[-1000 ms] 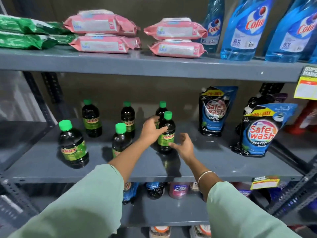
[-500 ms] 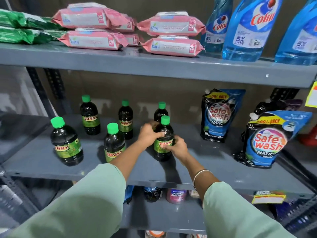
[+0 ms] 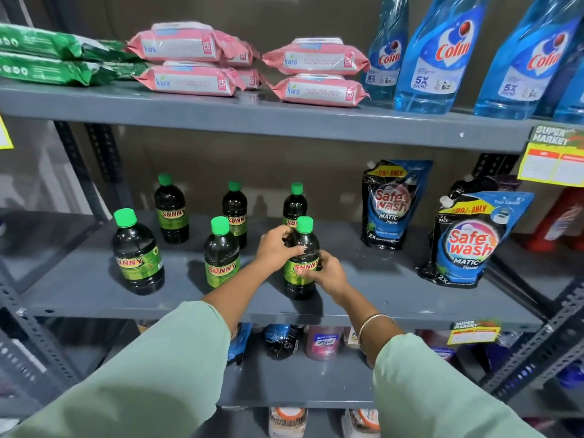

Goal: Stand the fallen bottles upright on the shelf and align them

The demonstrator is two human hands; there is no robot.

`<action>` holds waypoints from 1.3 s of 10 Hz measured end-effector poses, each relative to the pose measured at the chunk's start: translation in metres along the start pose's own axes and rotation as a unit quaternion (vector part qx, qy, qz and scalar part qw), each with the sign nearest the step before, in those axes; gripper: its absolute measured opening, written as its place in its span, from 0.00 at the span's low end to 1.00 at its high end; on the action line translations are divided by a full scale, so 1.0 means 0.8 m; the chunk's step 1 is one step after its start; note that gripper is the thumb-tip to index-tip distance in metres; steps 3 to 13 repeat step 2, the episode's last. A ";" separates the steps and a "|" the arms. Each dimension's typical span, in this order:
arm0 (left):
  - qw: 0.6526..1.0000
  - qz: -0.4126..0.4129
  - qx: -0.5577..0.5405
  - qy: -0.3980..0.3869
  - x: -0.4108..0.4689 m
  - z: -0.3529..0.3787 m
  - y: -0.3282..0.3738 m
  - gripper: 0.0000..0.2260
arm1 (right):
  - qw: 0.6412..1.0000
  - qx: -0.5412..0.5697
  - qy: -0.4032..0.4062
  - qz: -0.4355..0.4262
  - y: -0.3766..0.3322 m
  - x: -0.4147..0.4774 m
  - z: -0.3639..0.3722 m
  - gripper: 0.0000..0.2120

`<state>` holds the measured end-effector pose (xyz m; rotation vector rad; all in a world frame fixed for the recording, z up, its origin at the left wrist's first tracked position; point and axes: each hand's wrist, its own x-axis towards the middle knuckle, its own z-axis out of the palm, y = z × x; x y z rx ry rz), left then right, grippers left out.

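Your left hand (image 3: 274,248) and right hand (image 3: 325,273) both clasp the front-right Sunny bottle (image 3: 301,260), fingers wrapped around its shoulder and label; it stands upright between them near the shelf edge (image 3: 395,314). All six bottles look upright, so mostly aligning remains. Behind, three stand in the back row (image 3: 234,213).

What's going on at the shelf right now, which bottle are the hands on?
A person is tidying dark green-capped Sunny bottles on the middle shelf. Both hands hold the front right bottle: the left hand at its shoulder, the right hand at its label. It stands upright. The other five bottles, such as the front left bottle, also stand upright, in two loose rows.
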<state>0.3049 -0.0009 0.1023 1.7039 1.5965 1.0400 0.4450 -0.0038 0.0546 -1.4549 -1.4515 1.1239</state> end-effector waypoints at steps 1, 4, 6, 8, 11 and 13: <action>1.000 0.018 -0.002 -0.008 -0.008 -0.002 0.003 0.23 | 1.000 -0.018 -0.014 0.006 -0.009 -0.009 0.002 0.36; 0.994 0.077 0.045 0.065 -0.025 -0.014 0.007 0.26 | 0.990 -0.073 0.105 -0.067 -0.024 -0.025 -0.002 0.45; 0.994 0.077 0.045 0.065 -0.025 -0.014 0.007 0.26 | 0.990 -0.073 0.105 -0.067 -0.024 -0.025 -0.002 0.45; 0.994 0.077 0.045 0.065 -0.025 -0.014 0.007 0.26 | 0.990 -0.073 0.105 -0.067 -0.024 -0.025 -0.002 0.45; 0.994 0.077 0.045 0.065 -0.025 -0.014 0.007 0.26 | 0.990 -0.073 0.105 -0.067 -0.024 -0.025 -0.002 0.45; 0.994 0.077 0.045 0.065 -0.025 -0.014 0.007 0.26 | 0.990 -0.073 0.105 -0.067 -0.024 -0.025 -0.002 0.45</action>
